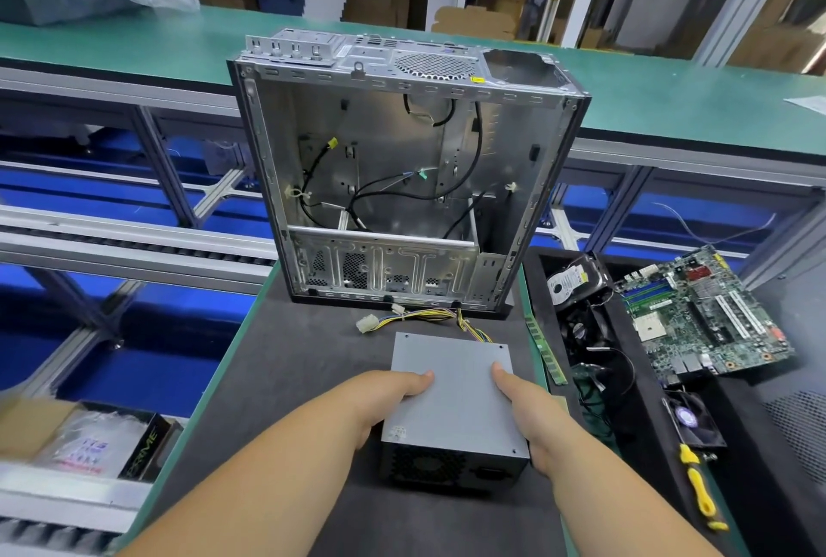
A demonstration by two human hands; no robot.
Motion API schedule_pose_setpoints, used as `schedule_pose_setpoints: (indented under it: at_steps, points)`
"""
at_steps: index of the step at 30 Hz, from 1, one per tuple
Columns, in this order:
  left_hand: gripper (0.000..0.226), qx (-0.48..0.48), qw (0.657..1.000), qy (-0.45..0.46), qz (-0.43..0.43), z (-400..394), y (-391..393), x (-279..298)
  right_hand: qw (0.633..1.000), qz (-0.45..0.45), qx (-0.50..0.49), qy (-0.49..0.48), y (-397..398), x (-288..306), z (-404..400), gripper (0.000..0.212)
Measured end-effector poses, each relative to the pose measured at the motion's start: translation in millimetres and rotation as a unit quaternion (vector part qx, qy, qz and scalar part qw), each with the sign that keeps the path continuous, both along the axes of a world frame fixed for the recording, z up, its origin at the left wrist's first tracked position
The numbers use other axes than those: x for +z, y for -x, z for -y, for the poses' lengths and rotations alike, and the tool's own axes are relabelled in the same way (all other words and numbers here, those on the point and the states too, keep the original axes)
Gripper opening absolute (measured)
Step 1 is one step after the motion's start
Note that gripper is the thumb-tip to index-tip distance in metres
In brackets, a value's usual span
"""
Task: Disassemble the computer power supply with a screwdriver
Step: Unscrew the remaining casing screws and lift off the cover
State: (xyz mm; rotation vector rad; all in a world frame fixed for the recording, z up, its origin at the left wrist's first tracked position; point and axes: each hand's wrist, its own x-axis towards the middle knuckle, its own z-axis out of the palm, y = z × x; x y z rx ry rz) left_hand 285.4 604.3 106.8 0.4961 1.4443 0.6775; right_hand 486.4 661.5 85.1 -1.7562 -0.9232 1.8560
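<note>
While both hands clamp the power supply from either side, it sits on the dark mat, fan grille toward the person. The left hand wraps the left edge with its thumb flat on the grey lid; the right hand does the same on the opposite edge, fingers hidden down the side wall.

Just beyond the thumbs, the cable bundle trails from the far end of the box toward the foot of the gutted case, which stands upright on its end. Well off to the right of the right hand, past a memory stick, a yellow-handled screwdriver lies in the black tray, beside a small fan and below the motherboard.

Nothing holds the tool yet, so the lid screws look untouched. If the box is lifted or turned quickly, I'd guess the trailing cables could snag at the case's base. Letting go with one hand to reach for the screwdriver might let the unit slide on the mat.
</note>
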Motion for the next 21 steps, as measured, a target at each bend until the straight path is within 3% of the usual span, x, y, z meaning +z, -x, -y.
schedule_pose_setpoints:
  at_steps: [21]
  points:
    - [0.022,0.009,1.000,0.012,0.014,-9.3,6.8,-8.7,1.000,-0.012,-0.013,-0.009,4.9,8.1,5.8,0.036]
